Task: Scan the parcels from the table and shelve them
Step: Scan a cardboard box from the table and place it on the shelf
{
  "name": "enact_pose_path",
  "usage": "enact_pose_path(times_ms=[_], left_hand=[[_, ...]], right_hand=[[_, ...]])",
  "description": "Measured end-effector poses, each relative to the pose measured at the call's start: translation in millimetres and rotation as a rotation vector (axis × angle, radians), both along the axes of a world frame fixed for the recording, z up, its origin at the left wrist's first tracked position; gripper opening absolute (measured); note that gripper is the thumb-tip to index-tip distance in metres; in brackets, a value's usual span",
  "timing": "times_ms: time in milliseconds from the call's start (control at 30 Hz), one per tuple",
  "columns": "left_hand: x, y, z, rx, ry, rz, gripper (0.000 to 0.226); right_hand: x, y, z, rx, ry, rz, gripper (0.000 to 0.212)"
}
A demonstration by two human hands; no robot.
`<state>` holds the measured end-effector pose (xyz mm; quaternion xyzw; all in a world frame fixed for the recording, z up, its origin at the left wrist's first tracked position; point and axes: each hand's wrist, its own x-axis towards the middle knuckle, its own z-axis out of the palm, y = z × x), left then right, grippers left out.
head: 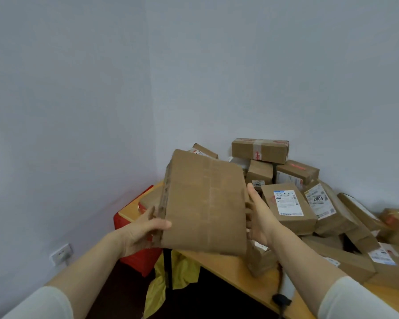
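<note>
I hold a flat brown cardboard parcel (205, 203) up in front of me, its plain taped face toward the camera. My left hand (143, 231) grips its lower left edge, thumb on the front. My right hand (260, 217) holds the right edge, fingers curled behind it. No label shows on the visible face. Behind it a pile of several labelled parcels (288, 203) lies on the wooden table (230, 265). A white and black object, perhaps the scanner (283, 293), lies near the table's front edge, partly hidden by my right arm.
The table stands in a room corner with grey walls. A red box (138, 256) and a yellow bag (171, 279) sit on the floor under the table's left end. A wall socket (61, 253) is low on the left wall.
</note>
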<state>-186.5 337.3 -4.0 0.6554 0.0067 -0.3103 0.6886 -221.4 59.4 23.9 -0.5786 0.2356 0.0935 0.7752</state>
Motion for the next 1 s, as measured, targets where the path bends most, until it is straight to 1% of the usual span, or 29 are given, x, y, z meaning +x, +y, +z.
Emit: enact_pose_path(times_ms=[33,133,167,200,267,300,333,367,400,433,467,500,567,600,667,700,733,767,800,867,933,1000], left_hand=[[-3,-2,1,0.016,-0.044,-0.058,0.157],[-8,-4,4,0.127,-0.173,-0.196,0.139],[-8,-4,4,0.143,-0.189,-0.223,0.135],[-9,-5,3,0.134,-0.187,-0.227,0.134],[-9,-7,0,0.012,-0.127,-0.151,0.132],[-8,-8,0,-0.077,-0.085,-0.091,0.126],[-6,-8,-1,-0.16,-0.039,-0.038,0.114],[-4,-9,-1,-0.211,0.005,0.004,0.102],[-2,-10,-2,-0.22,0.048,0.031,0.096],[1,-12,-3,-0.207,0.086,0.052,0.097],[2,-14,-5,-0.179,0.11,0.077,0.096],[4,-17,-10,-0.151,0.12,0.097,0.089],[6,-25,-17,-0.098,0.128,0.145,0.063],[5,-29,-21,-0.075,0.141,0.159,0.053],[6,-38,-30,-0.022,0.142,0.164,0.046],[6,-42,-34,0.009,0.129,0.168,0.048],[5,-47,-37,0.042,0.111,0.177,0.055],[6,-49,-42,0.076,0.092,0.189,0.067],[7,-50,-48,0.107,0.075,0.188,0.084],[8,-51,-60,0.165,0.027,0.149,0.112],[10,-53,-69,0.258,-0.03,0.107,0.121],[16,-58,-69,0.393,-0.102,0.101,0.12]], right_hand=[[-3,1,1,0.067,-0.002,-0.008,0.095],[-7,3,-4,0.154,-0.018,-0.061,0.09],[-8,6,-4,0.16,-0.033,-0.059,0.086],[-9,8,-4,0.161,-0.046,-0.06,0.078],[-11,13,-5,0.168,-0.044,-0.067,0.054],[-12,16,-5,0.16,-0.038,-0.068,0.047],[-13,16,-6,0.15,-0.035,-0.066,0.043],[-13,17,-7,0.15,-0.038,-0.064,0.04],[-12,16,-11,0.157,-0.038,-0.064,0.039],[-12,15,-16,0.166,-0.038,-0.068,0.039],[-10,14,-21,0.17,-0.04,-0.075,0.04],[-10,12,-25,0.17,-0.038,-0.08,0.043],[-6,7,-38,0.17,-0.011,-0.087,0.049],[-5,4,-46,0.176,0.005,-0.098,0.048],[-1,-2,-60,0.194,0.026,-0.141,0.043],[2,-4,-66,0.197,0.038,-0.164,0.043],[4,-6,-72,0.186,0.056,-0.183,0.044],[7,-6,-77,0.164,0.078,-0.205,0.044],[9,-6,-81,0.14,0.105,-0.231,0.042],[12,-6,-90,0.091,0.143,-0.26,0.038],[15,-8,-99,0.07,0.146,-0.26,0.037],[18,-12,-103,0.054,0.125,-0.265,0.039]])
